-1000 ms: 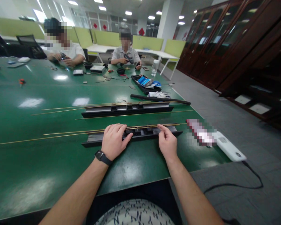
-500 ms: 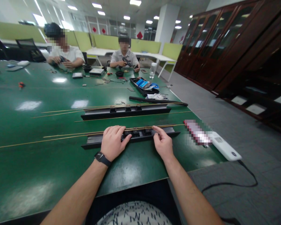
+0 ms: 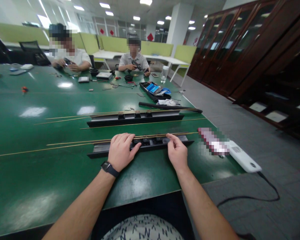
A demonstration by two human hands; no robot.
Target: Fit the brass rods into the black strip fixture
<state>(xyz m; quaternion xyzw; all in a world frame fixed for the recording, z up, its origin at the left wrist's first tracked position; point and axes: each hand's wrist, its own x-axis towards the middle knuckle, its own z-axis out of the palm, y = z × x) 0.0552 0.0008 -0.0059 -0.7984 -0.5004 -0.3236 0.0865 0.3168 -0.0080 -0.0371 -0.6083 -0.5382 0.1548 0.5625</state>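
A long dark channel-shaped bar point(image 3: 150, 146) lies on the green table in front of me, with black blocks inside it. Thin golden rods point(image 3: 77, 143) run along its far edge and stick out to the left. My left hand point(image 3: 121, 151) rests over the bar's left part, its fingers bent across the rods and its thumb apart. My right hand point(image 3: 177, 151) is at the bar's right part, index finger extended along the rods, the other fingers curled; whether it pinches a rod is too small to tell. Beyond lies a second such bar point(image 3: 135, 120) with more rods.
On the right are a red-edged phone point(image 3: 212, 141) and a white device point(image 3: 243, 158) with a black cable. Farther back lie a black strip point(image 3: 170, 107), a tray of blue items point(image 3: 155, 90) and a glass point(image 3: 164, 74). Two people sit across the green table point(image 3: 60, 176).
My right hand has slid a little to the right along the bar. My left hand stays in place on it. The view has shifted slightly.
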